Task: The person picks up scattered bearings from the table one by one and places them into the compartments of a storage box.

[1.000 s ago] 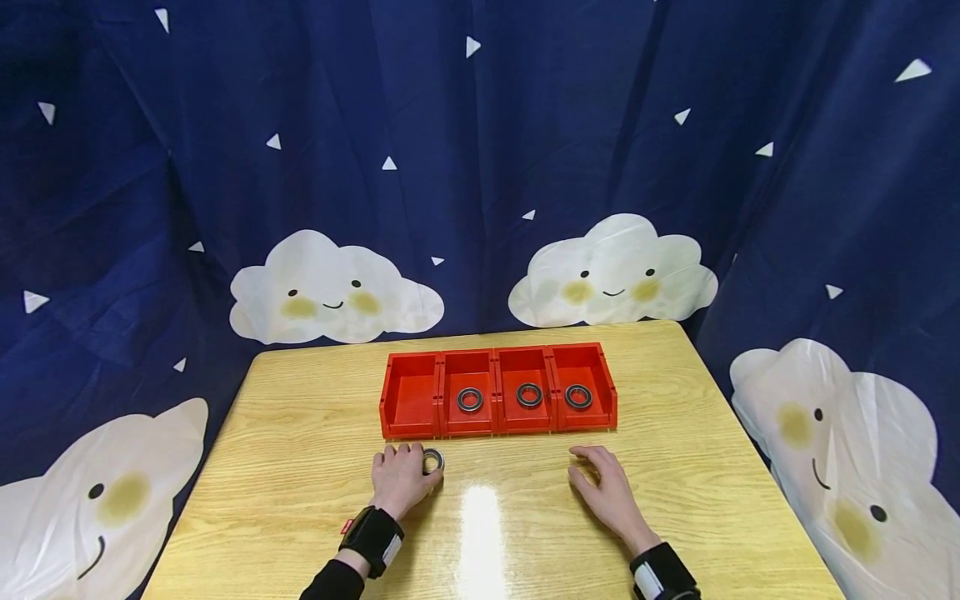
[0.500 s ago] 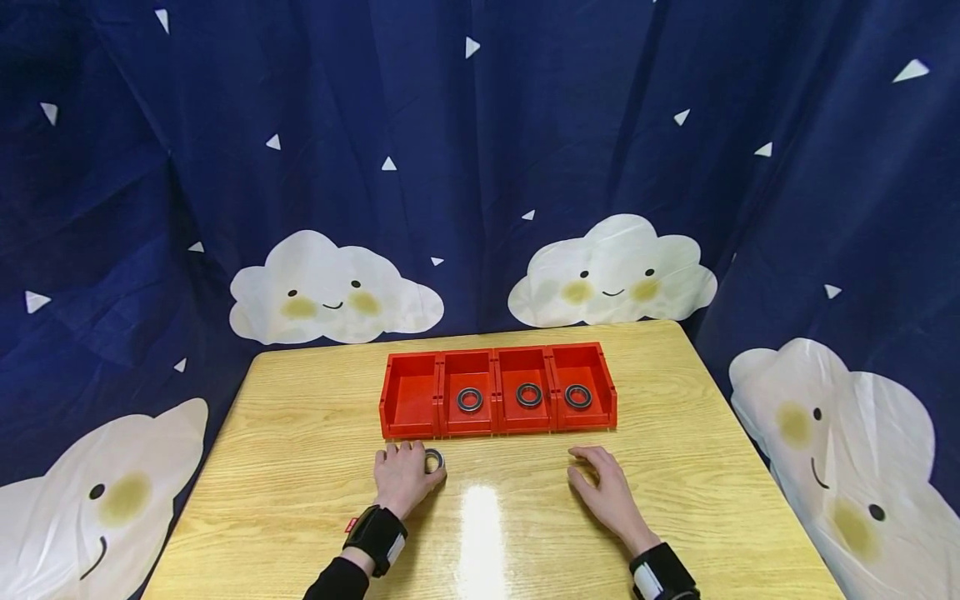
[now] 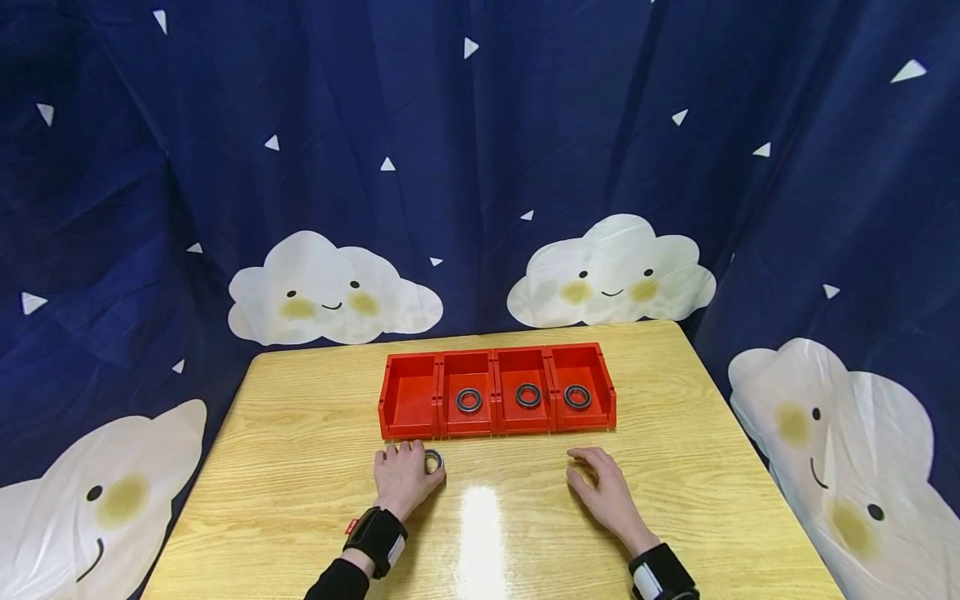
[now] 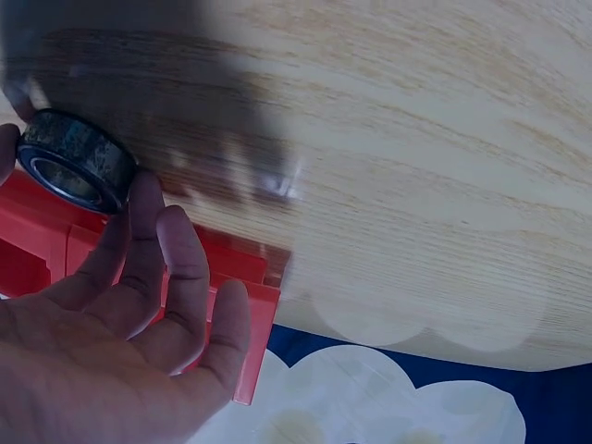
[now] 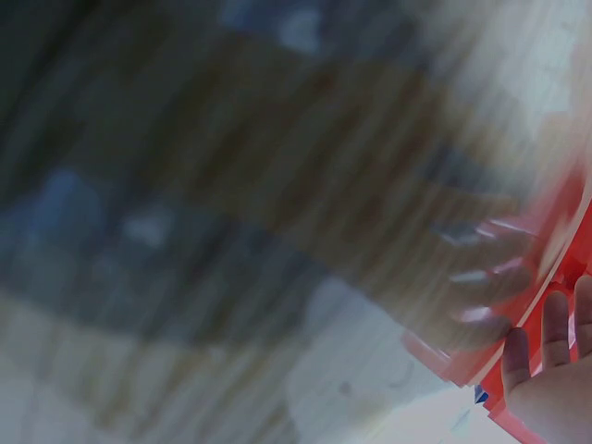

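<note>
- The bearing ring (image 3: 433, 460) sits at the tips of my left hand (image 3: 401, 482), pinched between thumb and forefinger; in the left wrist view the same ring (image 4: 74, 162) is held on edge, my fingers (image 4: 148, 240) curled round it.
- That grip is clamped on the ring, low over the tabletop (image 3: 300, 467), just in front of the red tray (image 3: 495, 427).
- The ring is nearest the tray's leftmost compartment (image 3: 411, 393), which has no ring in it.
- My right hand (image 3: 603, 487) lies flat on the tabletop, fingers relaxed and spread, holding nothing, well apart from my left.
- The right wrist view is blurred; I can only make out fingertips (image 5: 555, 324) beside a red edge.
- The tray's other three compartments each hold one ring: (image 3: 468, 400), (image 3: 528, 395), (image 3: 577, 396).
- Behind the tabletop hangs a dark blue curtain (image 3: 480, 125) printed with smiling clouds.
</note>
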